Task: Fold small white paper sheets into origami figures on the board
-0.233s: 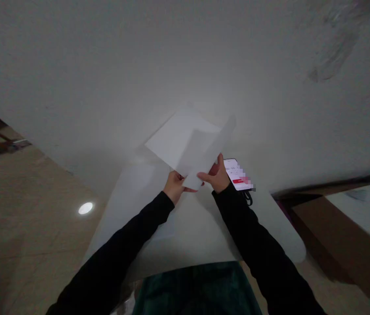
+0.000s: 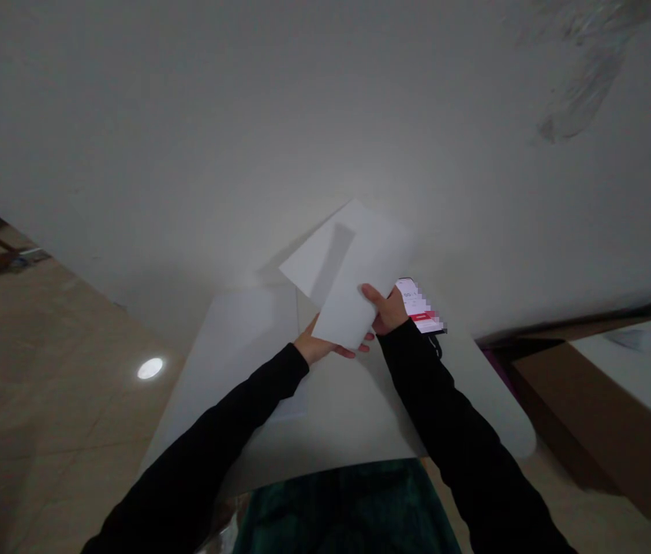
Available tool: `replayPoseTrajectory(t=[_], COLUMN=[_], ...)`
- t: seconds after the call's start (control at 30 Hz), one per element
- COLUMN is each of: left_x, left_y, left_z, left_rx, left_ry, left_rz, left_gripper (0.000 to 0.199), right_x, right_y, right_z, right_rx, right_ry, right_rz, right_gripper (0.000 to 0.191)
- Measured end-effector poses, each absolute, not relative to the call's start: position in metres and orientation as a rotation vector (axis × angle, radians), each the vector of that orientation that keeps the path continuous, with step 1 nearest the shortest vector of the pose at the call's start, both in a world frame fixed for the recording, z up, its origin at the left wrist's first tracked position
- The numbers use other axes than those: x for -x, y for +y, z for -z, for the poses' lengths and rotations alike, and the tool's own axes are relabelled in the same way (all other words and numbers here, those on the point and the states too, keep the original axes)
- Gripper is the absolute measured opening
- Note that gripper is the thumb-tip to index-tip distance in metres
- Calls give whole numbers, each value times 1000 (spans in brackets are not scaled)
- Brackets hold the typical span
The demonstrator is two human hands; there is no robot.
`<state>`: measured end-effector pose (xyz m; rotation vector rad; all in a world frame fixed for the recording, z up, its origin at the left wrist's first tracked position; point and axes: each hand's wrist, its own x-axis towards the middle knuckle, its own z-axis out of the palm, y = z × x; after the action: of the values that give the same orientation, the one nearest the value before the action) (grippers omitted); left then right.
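Observation:
A white sheet of paper is held up in front of me, with a long flap folded over toward me and a shadow across the part behind it. My left hand grips its lower edge from below, fingers partly hidden under the paper. On the right side, my right hand pinches the folded flap, thumb on top and fingertips showing underneath. Just beyond my right hand lies a phone with a lit screen, partly covered by that hand.
More white paper lies on the left of the white table, which stands against a pale wall. A dark cable is below the phone. Right of the table is a cardboard box.
The flap has come down further toward me and covers more of the sheet. The sheet's left corner has shifted right, and my right hand has moved slightly right and down.

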<state>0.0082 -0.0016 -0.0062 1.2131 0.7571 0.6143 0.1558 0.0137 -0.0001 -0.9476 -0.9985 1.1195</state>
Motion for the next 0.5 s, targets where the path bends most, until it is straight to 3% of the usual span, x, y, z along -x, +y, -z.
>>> replayPoseTrajectory(t=[0.17, 0.27, 0.33, 0.43, 0.5], left_x=[39, 61, 62, 51, 45], left_y=[25, 36, 36, 32, 32], left_z=[-21, -45, -57, -59, -52], left_rx=[-1513, -1531, -1482, -1604, -1605], left_ry=[624, 769, 825, 839, 874], left_rz=[-354, -858, -1242, -1283, -1392], left_gripper=[39, 31, 36, 58, 55], right_x=[-163, -166, -164, -159, -156], right_y=[18, 16, 13, 8, 6], right_z=[-5, -9, -10, -10, -9], right_rx=[962, 1046, 1078, 1081, 1070], right_ry=[-719, -811, -931, -1073, -1125], right_rz=[-1052, -864, -810, -775, -771], right_gripper=[51, 50, 49, 51, 54])
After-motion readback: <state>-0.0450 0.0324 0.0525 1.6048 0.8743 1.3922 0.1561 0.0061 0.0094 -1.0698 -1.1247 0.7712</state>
